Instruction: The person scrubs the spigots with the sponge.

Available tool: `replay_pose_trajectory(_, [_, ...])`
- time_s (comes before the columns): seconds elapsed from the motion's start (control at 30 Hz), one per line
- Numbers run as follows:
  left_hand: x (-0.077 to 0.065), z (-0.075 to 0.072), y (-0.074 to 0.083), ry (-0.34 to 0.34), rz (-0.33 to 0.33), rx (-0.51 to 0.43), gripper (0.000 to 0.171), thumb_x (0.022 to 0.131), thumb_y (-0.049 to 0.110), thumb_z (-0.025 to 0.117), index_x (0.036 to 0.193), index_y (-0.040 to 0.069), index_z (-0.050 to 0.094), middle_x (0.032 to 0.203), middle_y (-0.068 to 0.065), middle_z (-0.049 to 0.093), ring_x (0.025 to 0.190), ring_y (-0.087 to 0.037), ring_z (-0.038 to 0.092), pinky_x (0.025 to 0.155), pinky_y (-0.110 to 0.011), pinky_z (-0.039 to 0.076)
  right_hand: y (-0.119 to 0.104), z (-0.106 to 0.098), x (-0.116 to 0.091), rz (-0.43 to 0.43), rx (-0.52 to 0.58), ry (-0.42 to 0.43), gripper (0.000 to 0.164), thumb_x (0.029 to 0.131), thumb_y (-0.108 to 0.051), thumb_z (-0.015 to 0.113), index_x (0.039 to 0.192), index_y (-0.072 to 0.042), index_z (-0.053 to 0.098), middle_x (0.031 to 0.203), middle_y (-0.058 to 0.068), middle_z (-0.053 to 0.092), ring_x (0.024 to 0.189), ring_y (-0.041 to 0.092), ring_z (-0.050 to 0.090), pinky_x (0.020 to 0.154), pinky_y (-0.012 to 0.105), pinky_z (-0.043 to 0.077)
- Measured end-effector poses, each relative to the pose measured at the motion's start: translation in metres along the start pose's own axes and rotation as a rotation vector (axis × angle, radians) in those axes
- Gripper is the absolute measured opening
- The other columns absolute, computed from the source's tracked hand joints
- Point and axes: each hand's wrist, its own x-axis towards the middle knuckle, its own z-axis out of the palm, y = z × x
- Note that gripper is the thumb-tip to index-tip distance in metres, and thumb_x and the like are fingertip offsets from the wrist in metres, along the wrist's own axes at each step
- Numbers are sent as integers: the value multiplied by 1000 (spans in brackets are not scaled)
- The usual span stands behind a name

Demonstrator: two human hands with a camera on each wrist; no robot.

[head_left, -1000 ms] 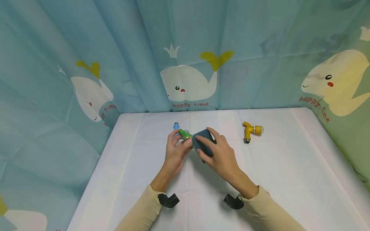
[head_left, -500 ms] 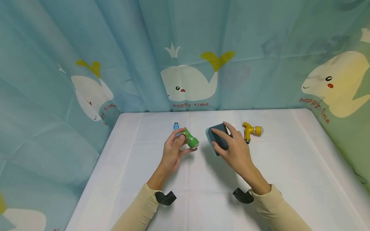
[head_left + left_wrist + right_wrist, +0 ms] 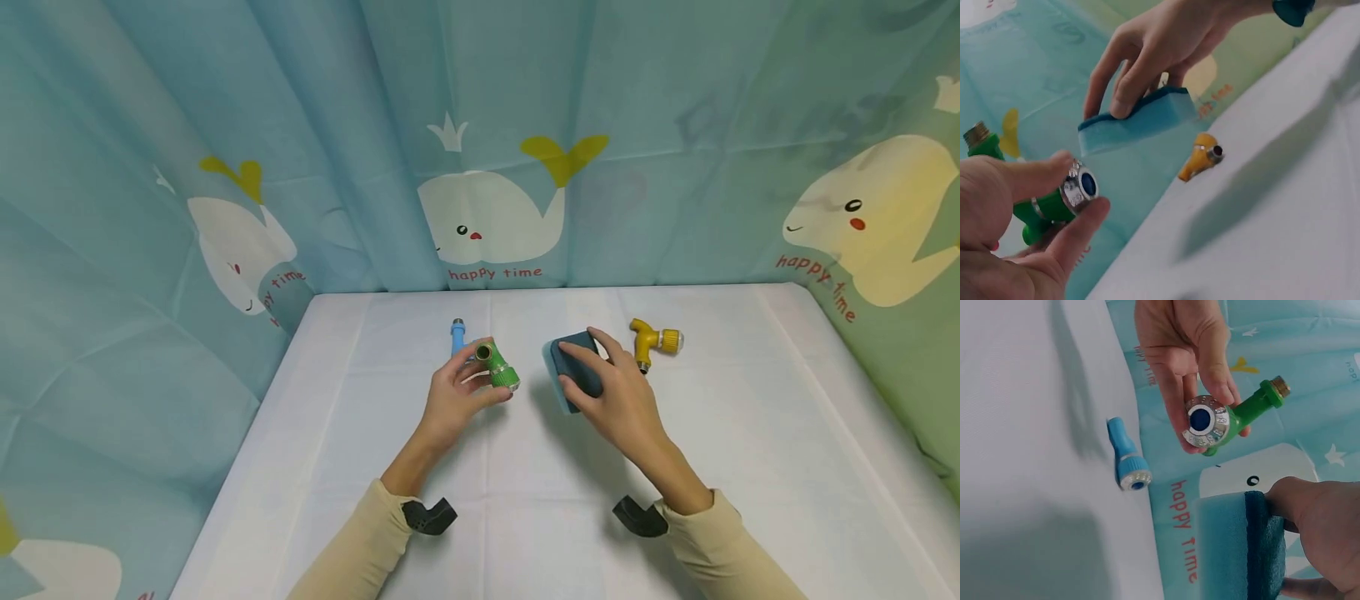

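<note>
My left hand (image 3: 452,403) holds a green faucet (image 3: 498,368) between thumb and fingers, raised over the table. In the right wrist view the green faucet (image 3: 1235,420) shows its brass threaded end and a silver knob cap with a dark blue centre. To the right, my right hand (image 3: 619,407) grips a blue sponge (image 3: 577,367) by its darker scouring side. The sponge's pale foam side (image 3: 1141,130) faces down and left in the left wrist view, apart from the faucet. A blue faucet (image 3: 458,335) lies on the table behind my left hand, partly hidden by it.
A yellow faucet (image 3: 648,340) lies at the back right, just beyond my right hand. The white-covered table (image 3: 360,467) ends at the back against a blue whale-print curtain (image 3: 645,167), which also rises along both sides.
My right hand has drawn the sponge off the green faucet and moved it right. My left hand has turned the faucet, so its threaded opening now faces up toward the head camera.
</note>
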Motion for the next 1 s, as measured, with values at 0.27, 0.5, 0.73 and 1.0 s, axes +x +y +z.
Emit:
replay_pose_trajectory(0.27, [-2,1,1,46,-30,147,85,78,-11,83,153,3,45,160,-7,34,112,-30,68,82,-28,60,3,0,-4,-2,2,6,43,87,-20,83,128,-14,72,146,26,52,121,49,57,88,65,54])
replay_pose_trajectory(0.5, [-3,-2,1,10,75,259,73,81,2,86,146,6,55,144,-6,58,106,-22,69,84,-30,60,4,-2,-5,1,12,0,44,87,-20,83,129,-14,72,146,25,52,122,48,57,88,66,54])
replay_pose_trajectory(0.73, [-8,-5,2,-6,133,414,89,86,13,84,157,7,31,124,-7,72,105,-25,68,90,-38,58,-1,-3,-4,-48,112,-8,45,86,-19,85,129,-15,72,148,20,52,117,43,62,89,62,55])
replay_pose_trajectory(1.0, [-9,-7,4,-60,67,225,92,92,7,76,162,9,16,130,-23,65,118,-29,66,92,-35,58,-5,-1,-3,-113,156,-11,46,84,-18,86,128,-15,73,148,18,53,112,39,64,85,59,58])
